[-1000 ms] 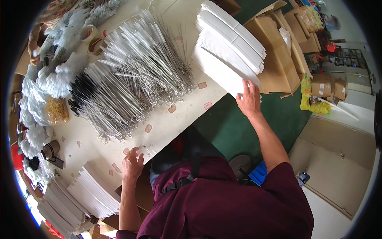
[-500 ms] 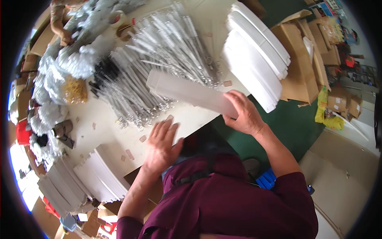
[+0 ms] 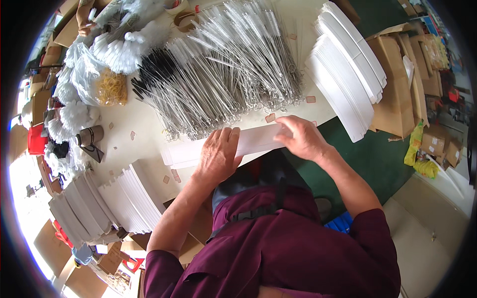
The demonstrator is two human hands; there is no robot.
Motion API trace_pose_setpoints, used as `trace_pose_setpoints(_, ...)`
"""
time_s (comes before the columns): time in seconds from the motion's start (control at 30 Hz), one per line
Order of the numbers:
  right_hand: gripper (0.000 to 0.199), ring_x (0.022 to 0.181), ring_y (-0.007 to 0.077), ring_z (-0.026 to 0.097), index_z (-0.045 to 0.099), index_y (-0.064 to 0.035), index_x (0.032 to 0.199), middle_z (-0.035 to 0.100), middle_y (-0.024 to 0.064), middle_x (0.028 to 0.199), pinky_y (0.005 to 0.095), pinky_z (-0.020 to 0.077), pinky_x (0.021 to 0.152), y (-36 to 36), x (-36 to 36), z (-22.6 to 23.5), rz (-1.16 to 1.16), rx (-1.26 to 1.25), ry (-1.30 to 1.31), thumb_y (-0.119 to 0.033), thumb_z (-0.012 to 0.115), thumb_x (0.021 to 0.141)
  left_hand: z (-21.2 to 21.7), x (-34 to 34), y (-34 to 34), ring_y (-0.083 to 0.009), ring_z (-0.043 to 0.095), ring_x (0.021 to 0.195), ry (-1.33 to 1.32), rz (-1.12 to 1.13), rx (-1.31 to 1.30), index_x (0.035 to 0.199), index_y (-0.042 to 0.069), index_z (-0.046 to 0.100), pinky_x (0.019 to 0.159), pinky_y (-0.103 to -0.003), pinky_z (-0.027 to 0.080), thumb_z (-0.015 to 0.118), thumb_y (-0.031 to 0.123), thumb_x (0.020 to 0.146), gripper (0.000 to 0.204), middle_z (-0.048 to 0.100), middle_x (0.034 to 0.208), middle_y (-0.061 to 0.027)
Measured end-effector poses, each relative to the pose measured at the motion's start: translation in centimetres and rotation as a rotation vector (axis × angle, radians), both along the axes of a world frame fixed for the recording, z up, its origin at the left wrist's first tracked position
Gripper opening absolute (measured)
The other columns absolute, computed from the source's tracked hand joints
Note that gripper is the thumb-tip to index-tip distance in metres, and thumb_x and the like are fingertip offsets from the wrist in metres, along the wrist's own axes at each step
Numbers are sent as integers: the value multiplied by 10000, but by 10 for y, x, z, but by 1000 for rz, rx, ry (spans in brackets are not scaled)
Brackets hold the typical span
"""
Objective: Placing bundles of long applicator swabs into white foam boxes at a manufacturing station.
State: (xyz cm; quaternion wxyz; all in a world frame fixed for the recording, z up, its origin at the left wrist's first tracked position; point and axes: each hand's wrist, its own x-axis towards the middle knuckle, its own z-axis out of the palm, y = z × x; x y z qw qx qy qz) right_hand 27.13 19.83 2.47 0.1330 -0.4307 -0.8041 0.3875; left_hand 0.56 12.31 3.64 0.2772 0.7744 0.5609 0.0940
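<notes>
A long, flat white paper carton [image 3: 258, 140] lies along the table's near edge in front of me. My left hand [image 3: 216, 155] lies across its middle, fingers together over the far side and thumb at the near side. At the carton's right end is my right hand [image 3: 304, 140], its thumb and forefinger apart around that end; its other fingers are partly hidden. Just beyond the carton, many thin wire-handled brushes [image 3: 248, 64] with looped ends lie in a broad heap, white-bristled mostly, with black-bristled ones [image 3: 158, 67] to the left.
White cartons [image 3: 343, 74] are stacked at the right, and more [image 3: 131, 196] at the left. Yellow rubber bands [image 3: 111, 88], bagged white brushes [image 3: 126, 47] and a metal cup [image 3: 90, 135] sit on the left. An open cardboard box [image 3: 392, 74] stands beyond the right stack. Another person's hand [image 3: 85, 25] shows far left.
The carton has come down from mid-air to the table's near edge. My left hand has moved onto it, while the right hand's fingers have spread at its end.
</notes>
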Motion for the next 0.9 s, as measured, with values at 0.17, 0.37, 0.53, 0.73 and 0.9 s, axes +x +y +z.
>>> trace_pose_setpoints(0.17, 226, 707, 91, 625, 658, 63, 1093, 685, 59, 793, 277, 497, 620, -2, -2, -18, -272, -677, 181, -62, 693, 907, -5, 0, -12, -374, 593, 1074, -4, -7, 8, 1355, -18, 476, 951, -458, 480, 821, 197, 725, 749, 590, 1157, -197)
trace_pose_setpoints(0.37, 230, 731, 123, 634, 657, 36, 1108, 693, 76, 850, 296, 511, 645, -14, -33, -27, -295, -645, 300, -79, 695, 913, -18, 7, -17, -369, 617, 1003, -68, 56, 13, 1376, 3, 455, 864, -465, 512, 836, 209, 714, 791, 588, 1106, -182)
trace_pose_setpoints(0.53, 261, 892, 284, 673, 636, -12, 1133, 676, 135, 992, 384, 550, 763, -19, -41, -4, -143, 299, 34, -106, 695, 896, -28, -1, -25, -362, 625, 996, 22, 160, -3, 1374, 30, 466, 845, -465, 517, 847, 210, 712, 785, 589, 1109, -169)
trace_pose_setpoints(0.73, 368, 912, 310, 659, 618, -16, 1196, 648, 142, 1033, 389, 555, 799, -55, -66, -15, -225, 103, 30, -135, 725, 864, -33, -2, -24, -348, 620, 973, 55, 141, 60, 1337, 7, 493, 845, -452, 511, 826, 194, 713, 732, 591, 1114, -161)
trace_pose_setpoints(0.9, 379, 873, 278, 687, 625, 14, 1189, 675, 161, 1060, 369, 567, 779, -63, -74, -25, -353, -314, 105, -148, 739, 865, -43, -7, -33, -336, 613, 965, 89, 142, 73, 1312, -17, 510, 855, -436, 506, 805, 186, 718, 694, 594, 1110, -157)
